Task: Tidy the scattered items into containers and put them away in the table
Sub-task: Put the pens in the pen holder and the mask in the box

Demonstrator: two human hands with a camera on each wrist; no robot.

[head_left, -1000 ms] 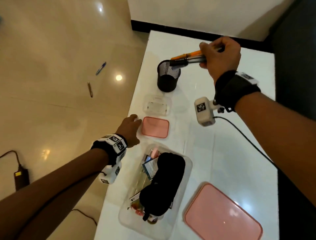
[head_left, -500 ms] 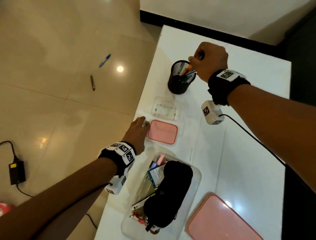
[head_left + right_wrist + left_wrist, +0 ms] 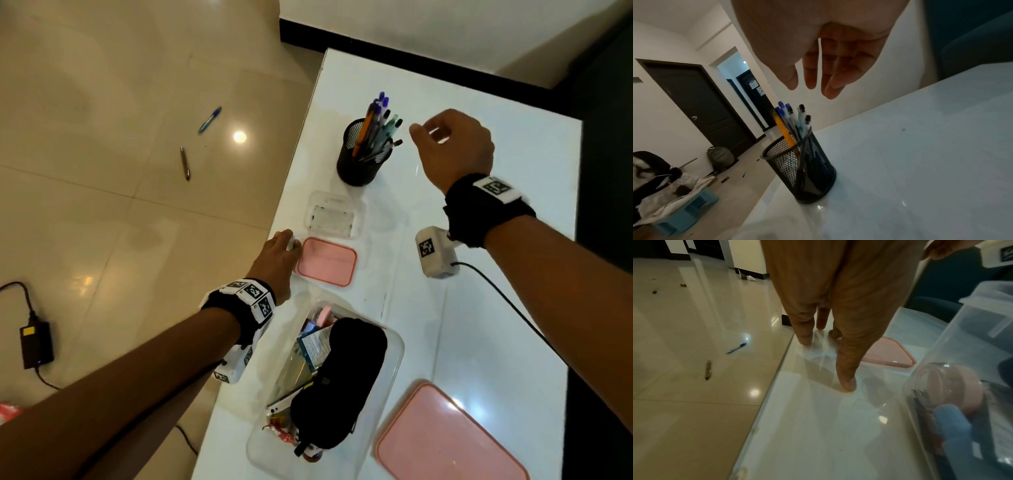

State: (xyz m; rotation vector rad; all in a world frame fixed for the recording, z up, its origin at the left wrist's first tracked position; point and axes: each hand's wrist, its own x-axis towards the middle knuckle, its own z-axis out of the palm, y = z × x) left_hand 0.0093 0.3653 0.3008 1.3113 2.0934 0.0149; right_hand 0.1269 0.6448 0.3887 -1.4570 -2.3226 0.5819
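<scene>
A black mesh pen cup (image 3: 361,161) (image 3: 800,170) stands on the white table (image 3: 513,308), filled with several pens (image 3: 375,126) (image 3: 791,123). My right hand (image 3: 445,140) (image 3: 813,73) hovers just right of and above the cup, fingers relaxed and empty. My left hand (image 3: 277,253) (image 3: 830,340) rests with straight fingertips on the table's left edge, beside a small pink lid (image 3: 327,262) (image 3: 890,355). A small clear box (image 3: 334,219) sits beyond that lid. A large clear container (image 3: 325,383) (image 3: 962,386) holds a black pouch (image 3: 339,377) and other items.
A large pink lid (image 3: 442,435) lies at the table's near right. On the floor to the left lie a blue pen (image 3: 209,120) (image 3: 736,348), a dark pen (image 3: 185,163) (image 3: 708,369) and a black power adapter (image 3: 36,342) with its cable.
My right hand lowered the bundle of pens into the mesh cup, let them go and drew back to the right, now empty. My left hand stayed at the table edge.
</scene>
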